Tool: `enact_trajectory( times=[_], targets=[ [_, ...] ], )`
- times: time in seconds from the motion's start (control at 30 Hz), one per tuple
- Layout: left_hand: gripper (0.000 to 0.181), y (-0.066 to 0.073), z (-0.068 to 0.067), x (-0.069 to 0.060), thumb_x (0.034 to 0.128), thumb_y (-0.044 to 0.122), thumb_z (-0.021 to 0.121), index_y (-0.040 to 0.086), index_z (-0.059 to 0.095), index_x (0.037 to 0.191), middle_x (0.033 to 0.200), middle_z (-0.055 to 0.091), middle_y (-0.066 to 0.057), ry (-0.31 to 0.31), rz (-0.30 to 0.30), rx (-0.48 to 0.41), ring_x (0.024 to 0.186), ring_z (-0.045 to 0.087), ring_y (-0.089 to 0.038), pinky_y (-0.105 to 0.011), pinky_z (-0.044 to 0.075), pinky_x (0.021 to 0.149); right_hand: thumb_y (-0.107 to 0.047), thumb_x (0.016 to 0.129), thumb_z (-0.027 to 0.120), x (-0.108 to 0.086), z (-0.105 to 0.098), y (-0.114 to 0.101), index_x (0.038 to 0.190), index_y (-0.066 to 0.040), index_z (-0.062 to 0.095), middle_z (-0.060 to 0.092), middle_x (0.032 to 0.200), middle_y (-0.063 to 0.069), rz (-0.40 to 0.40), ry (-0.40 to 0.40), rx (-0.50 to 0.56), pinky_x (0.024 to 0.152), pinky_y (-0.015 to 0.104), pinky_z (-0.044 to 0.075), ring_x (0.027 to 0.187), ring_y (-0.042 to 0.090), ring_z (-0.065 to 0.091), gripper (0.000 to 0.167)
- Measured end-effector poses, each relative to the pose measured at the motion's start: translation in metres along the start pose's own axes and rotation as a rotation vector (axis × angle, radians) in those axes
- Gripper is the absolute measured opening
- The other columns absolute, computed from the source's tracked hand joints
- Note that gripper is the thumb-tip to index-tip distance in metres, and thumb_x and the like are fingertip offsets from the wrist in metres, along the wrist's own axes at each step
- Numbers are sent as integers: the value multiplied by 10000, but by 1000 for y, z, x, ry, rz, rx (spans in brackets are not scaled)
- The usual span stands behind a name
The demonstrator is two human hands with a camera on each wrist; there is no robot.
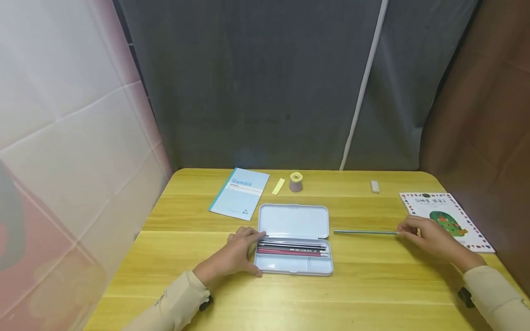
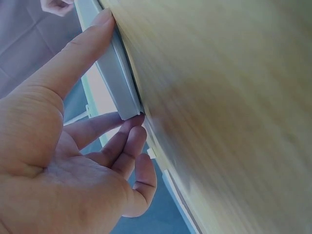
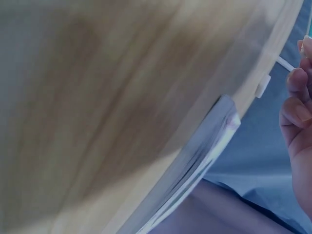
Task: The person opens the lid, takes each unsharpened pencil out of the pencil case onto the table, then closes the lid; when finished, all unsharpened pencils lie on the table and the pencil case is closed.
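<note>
A white pencil case [image 1: 294,220] lies on the table with its lid folded back. Several dark and red pencils [image 1: 290,248] fill its upper compartment, while the lower compartments show bare white. My left hand [image 1: 233,255] holds the case's left end, thumb at the near corner and fingers near the hinge; the left wrist view shows the thumb [image 2: 80,53] along the side of the case [image 2: 117,78]. Off to the right, my right hand [image 1: 426,236] pinches the right end of a blue-green pencil [image 1: 364,231], which points left toward the case. Only part of this hand [image 3: 300,107] enters the right wrist view.
Behind the case are a light-blue Gambit notebook [image 1: 240,193], a yellow strip [image 1: 278,186] and a small yellow-topped, purplish spool-shaped thing [image 1: 296,182]. A white eraser [image 1: 374,186] lies at the back right. Beneath the right hand's far side is a picture book [image 1: 434,207].
</note>
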State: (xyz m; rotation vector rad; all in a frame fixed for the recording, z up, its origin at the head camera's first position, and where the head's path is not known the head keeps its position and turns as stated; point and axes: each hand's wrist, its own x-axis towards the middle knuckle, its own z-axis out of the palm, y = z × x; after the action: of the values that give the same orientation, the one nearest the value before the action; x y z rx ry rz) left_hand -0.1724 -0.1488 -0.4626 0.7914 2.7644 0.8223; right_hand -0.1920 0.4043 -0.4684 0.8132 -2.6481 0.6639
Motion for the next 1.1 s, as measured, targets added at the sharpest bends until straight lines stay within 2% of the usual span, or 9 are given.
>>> enact_trajectory(
  times=[0.23,0.43,0.77,0.93,1.03,1.1],
  targets=[
    [1064,1,1,-1,621,272,1039,-5,552,1525,1409,617,-137,-2,-5,4,1297,482,-283,-364,324,925,-36,847,860,4,3,8,893,-250,758,628,788,-219,40,-45,6,633,192,439,729,-93,493,241],
    [1067,2,2,-1,617,274,1038,-2,552,1526,1414,616,-141,1,-5,8,1306,485,-287,-367,326,935,-82,858,871,5,6,13,869,-251,758,615,780,-221,116,-105,7,630,214,441,725,-98,486,204],
    [1070,0,1,0,622,276,1036,-5,544,1530,1422,612,-146,-5,-2,9,1308,485,-288,-371,326,935,-86,836,890,4,6,11,863,-237,785,623,764,-214,127,-89,2,618,212,438,711,-101,481,186],
    [1069,1,1,0,619,275,1038,-8,549,1526,1407,618,-138,-11,-1,11,1295,485,-279,-362,321,928,-51,843,874,10,11,-11,936,-131,835,607,753,-177,161,27,39,625,187,430,714,-71,483,129],
    [1066,1,0,0,619,270,1038,-9,549,1525,1393,620,-132,-10,-4,11,1286,483,-274,-359,321,921,-29,866,846,22,17,-39,966,-64,839,618,740,-118,204,107,125,619,192,438,696,-32,507,106],
    [1067,1,0,1,622,270,1037,-6,546,1528,1393,619,-130,-7,-6,11,1289,482,-271,-361,324,924,-38,881,837,32,23,-60,973,-51,841,639,737,-98,228,125,186,609,204,447,683,-16,521,93]
  ],
)
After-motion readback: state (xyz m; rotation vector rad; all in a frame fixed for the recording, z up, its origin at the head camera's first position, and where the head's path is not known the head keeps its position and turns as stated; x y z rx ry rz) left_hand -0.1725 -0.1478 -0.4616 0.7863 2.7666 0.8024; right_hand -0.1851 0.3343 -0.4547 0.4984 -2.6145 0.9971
